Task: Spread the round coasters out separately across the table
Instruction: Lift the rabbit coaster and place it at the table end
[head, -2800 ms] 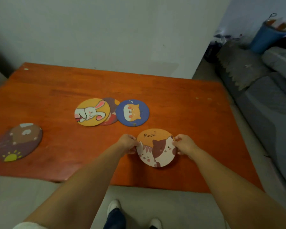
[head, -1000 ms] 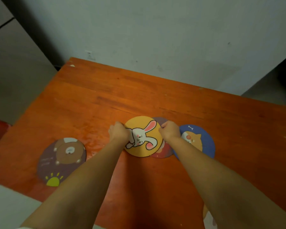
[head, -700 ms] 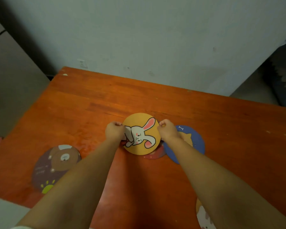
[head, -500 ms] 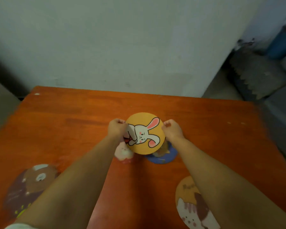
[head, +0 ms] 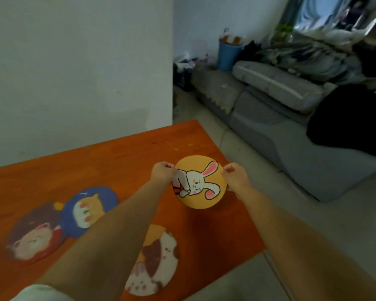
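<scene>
A yellow round coaster with a white rabbit is held tilted above the right part of the orange table. My left hand pinches its left rim and my right hand pinches its right rim. A blue coaster with an orange dog lies flat at the left, its edge touching a dark brown coaster with a pink face. A cat coaster lies near the front edge, partly hidden by my left forearm.
The table's right edge runs just under the held coaster, with bare floor beyond it. A grey sofa stands to the right. A blue bucket sits at the back. A white wall rises behind the table.
Both hands lifted the rabbit coaster off the overlapping pile and carried it to the right side of the table. The view swung right; the brown coaster beneath it is uncovered.
</scene>
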Demonstrator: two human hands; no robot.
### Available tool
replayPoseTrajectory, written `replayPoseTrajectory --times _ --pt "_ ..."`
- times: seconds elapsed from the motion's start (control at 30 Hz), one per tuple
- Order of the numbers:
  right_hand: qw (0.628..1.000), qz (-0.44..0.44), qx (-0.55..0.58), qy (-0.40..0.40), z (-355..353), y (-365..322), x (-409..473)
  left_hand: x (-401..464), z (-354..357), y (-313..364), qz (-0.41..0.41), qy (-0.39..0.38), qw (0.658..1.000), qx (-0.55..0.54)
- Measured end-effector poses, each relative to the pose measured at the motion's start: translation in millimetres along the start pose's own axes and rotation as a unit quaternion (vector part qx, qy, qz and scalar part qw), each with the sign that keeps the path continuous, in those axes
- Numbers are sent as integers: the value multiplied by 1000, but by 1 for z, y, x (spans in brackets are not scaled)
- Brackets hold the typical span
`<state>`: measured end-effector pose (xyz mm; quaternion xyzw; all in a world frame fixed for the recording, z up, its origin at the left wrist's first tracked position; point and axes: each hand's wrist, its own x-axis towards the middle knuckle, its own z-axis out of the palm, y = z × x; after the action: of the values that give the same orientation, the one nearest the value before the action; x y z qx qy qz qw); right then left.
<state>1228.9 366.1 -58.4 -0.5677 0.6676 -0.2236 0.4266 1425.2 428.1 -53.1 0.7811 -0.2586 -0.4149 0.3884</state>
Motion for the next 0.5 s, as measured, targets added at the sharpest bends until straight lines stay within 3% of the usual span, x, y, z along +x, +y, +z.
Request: replayPoseTrajectory --times 0.33,0.5 --pt "998 -26 -54 -12 -202 81 95 -33 228 61 -26 2 997 -69" --pt "997 -34 -72 -18 -261 102 141 -31 299 85 -58 -20 988 -140"
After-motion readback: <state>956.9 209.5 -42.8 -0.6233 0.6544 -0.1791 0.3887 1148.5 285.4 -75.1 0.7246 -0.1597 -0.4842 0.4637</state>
